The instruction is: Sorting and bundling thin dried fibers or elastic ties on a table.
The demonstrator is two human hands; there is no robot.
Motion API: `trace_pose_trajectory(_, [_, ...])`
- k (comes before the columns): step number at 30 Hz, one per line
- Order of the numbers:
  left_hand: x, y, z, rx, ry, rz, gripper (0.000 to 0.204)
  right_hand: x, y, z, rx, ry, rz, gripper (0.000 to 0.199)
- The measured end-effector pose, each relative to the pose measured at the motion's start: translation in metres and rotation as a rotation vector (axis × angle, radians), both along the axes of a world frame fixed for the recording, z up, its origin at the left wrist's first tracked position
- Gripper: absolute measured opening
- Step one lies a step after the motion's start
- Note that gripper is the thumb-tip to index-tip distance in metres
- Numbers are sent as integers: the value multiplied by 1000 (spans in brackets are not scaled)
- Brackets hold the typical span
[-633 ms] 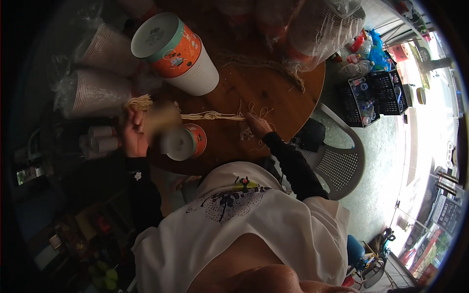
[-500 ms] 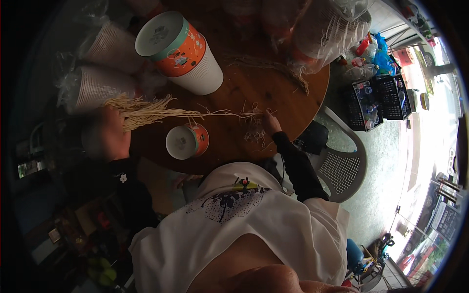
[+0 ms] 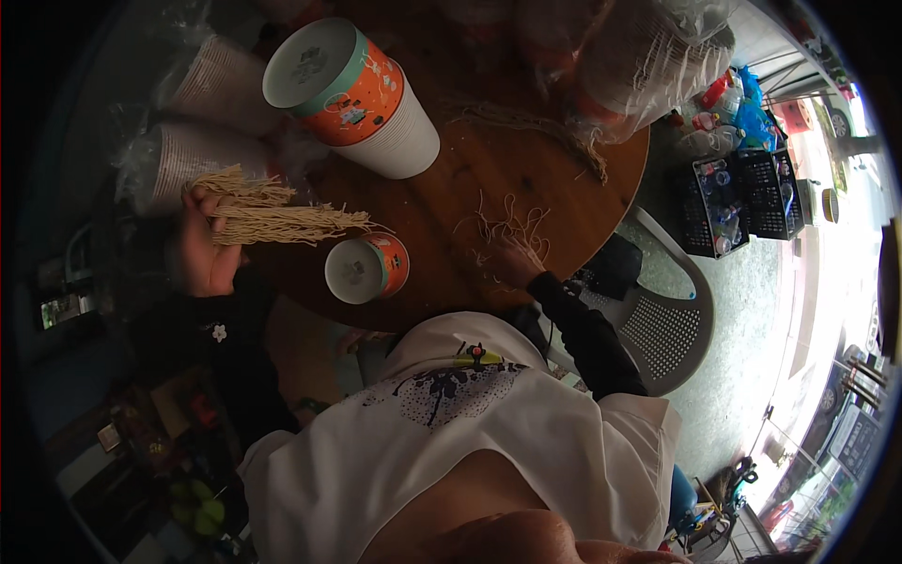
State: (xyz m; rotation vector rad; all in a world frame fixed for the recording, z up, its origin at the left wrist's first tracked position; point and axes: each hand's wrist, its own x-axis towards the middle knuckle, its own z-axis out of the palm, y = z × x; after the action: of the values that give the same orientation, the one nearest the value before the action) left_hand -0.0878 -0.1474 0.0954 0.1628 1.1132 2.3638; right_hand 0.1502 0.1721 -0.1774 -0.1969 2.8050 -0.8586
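Observation:
At the left, my left hand (image 3: 207, 256) grips a bundle of beige cords (image 3: 287, 224), whose loose ends reach right above the table. My right hand (image 3: 514, 263) is at the table's right side, its fingers closed in a tangle of loose strings (image 3: 512, 224); the fingertips are partly hidden. Between the hands lies an orange and green paper cup (image 3: 392, 264), its pale round base facing me. Beyond the bundle lies a stack of paper cups (image 3: 395, 132), an orange printed one over several white ones.
Plastic-wrapped cup stacks (image 3: 193, 164) stand at the left, with another wrapped stack (image 3: 648, 75) at the far right. More cords (image 3: 550, 130) lie across the wooden table (image 3: 451, 273). A grey chair (image 3: 662, 329) and black crates of bottles (image 3: 723, 207) are to the right.
The cord bundle no longer stretches between my hands; its right ends hang loose. My right hand has moved slightly down and left onto the tangled strings. My left hand has shifted slightly left.

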Motion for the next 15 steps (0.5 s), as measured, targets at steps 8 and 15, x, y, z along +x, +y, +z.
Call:
trace_pose_trajectory(8, [14, 16, 26, 136, 10, -211, 20, -116, -67, 15, -857, 8, -263, 42])
trace_pose_trajectory(15, [21, 6, 35, 111, 33, -187, 21, -108, -55, -2, -1251, -338, -48, 16])
